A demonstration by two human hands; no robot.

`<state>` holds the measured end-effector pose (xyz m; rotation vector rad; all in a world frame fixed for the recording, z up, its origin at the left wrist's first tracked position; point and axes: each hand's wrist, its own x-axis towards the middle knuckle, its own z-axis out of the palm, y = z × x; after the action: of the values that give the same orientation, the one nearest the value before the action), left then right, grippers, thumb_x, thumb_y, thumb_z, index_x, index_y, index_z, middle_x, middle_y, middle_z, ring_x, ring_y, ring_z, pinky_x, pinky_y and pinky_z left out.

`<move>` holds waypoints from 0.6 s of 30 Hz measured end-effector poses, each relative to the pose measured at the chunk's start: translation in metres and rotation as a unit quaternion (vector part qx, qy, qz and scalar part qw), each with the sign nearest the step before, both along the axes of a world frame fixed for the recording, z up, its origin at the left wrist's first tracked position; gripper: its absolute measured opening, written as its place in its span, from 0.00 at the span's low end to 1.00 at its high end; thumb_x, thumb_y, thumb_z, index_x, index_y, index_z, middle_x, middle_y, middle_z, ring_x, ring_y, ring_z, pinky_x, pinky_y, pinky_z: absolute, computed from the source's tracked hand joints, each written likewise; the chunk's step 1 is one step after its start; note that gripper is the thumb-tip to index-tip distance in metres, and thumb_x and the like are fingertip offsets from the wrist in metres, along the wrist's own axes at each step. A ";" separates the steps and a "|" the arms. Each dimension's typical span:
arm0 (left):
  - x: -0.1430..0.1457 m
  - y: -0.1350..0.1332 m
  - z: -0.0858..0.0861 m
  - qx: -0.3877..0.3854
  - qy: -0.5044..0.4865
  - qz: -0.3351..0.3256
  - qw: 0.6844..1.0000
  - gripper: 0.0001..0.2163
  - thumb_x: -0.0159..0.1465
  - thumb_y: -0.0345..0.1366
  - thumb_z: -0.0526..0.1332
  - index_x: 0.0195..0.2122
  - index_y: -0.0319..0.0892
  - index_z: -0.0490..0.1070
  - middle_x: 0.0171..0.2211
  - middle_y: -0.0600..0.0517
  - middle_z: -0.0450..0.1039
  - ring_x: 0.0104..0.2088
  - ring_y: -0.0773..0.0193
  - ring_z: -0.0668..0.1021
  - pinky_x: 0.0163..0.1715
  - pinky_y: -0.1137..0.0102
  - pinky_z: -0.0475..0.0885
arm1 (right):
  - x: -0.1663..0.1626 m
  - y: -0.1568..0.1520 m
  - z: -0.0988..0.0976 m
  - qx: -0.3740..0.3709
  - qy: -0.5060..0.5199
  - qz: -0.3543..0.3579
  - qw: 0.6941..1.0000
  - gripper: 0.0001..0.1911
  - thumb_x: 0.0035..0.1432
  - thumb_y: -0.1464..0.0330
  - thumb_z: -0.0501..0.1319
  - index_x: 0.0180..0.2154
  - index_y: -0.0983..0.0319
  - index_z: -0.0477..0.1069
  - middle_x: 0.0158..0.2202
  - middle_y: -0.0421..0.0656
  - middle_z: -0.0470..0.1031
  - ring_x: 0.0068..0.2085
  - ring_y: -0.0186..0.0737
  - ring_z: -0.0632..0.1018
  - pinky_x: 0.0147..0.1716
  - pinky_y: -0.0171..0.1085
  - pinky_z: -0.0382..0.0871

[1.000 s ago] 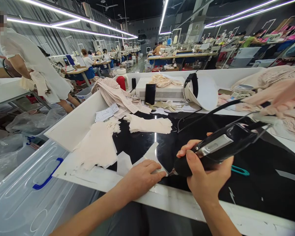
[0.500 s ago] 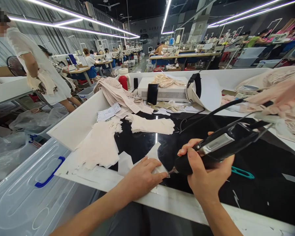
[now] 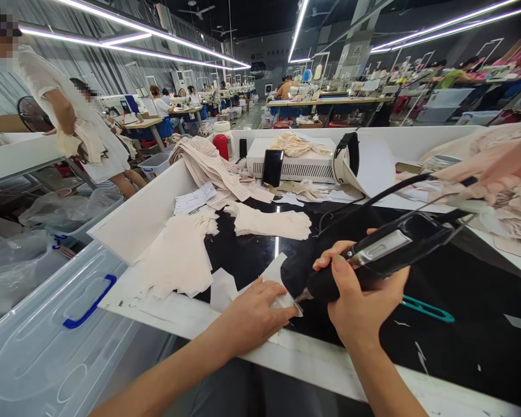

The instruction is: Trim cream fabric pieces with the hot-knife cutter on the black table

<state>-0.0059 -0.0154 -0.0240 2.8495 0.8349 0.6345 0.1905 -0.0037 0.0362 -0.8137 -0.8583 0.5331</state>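
My right hand is wrapped round a black corded hand cutter with a silver lever along its top. Its narrow metal tip points down and left, at the edge of a pale cut piece. My left hand presses that piece down, fingers spread flat over it, close to the tip. The lower part of the piece is hidden under my palm. A small white scrap lies just left of it. Stacks of cream fabric pieces and a folded cream bundle lie beyond my left hand.
A teal slim tool lies right of my right hand on the black tabletop. Behind stand a phone, a vented white box and a white visor. A lidded plastic bin is at left. A person stands beyond.
The whole view has shifted slightly. The cutter's tip has moved slightly up and away from the corner of the pale piece; both hands keep their places.
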 end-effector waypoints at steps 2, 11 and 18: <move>0.000 0.000 -0.001 0.001 0.000 -0.001 1.000 0.13 0.83 0.35 0.60 0.62 0.48 0.82 0.60 0.39 0.79 0.62 0.49 0.83 0.68 0.42 0.79 | -0.001 0.000 -0.001 0.005 -0.002 0.002 1.000 0.26 0.62 0.62 0.82 0.50 0.54 0.69 0.37 0.33 0.81 0.31 0.38 0.80 0.35 0.42 0.80; 0.001 0.000 -0.004 0.007 -0.011 0.004 1.000 0.13 0.82 0.35 0.61 0.62 0.48 0.83 0.59 0.38 0.78 0.64 0.48 0.81 0.69 0.45 0.79 | -0.002 0.006 0.000 0.015 -0.009 -0.005 1.000 0.24 0.64 0.62 0.81 0.49 0.55 0.68 0.37 0.33 0.82 0.31 0.37 0.80 0.35 0.41 0.79; 0.001 -0.001 -0.001 -0.007 -0.014 0.006 1.000 0.14 0.82 0.34 0.61 0.63 0.49 0.82 0.60 0.39 0.77 0.65 0.49 0.81 0.69 0.45 0.79 | -0.006 0.012 -0.001 0.016 -0.009 0.008 1.000 0.23 0.64 0.63 0.81 0.48 0.54 0.68 0.37 0.32 0.82 0.30 0.37 0.81 0.35 0.41 0.78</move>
<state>-0.0045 -0.0166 -0.0250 2.8182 0.8493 0.6647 0.1841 0.0086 0.0352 -0.7846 -0.8891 0.5267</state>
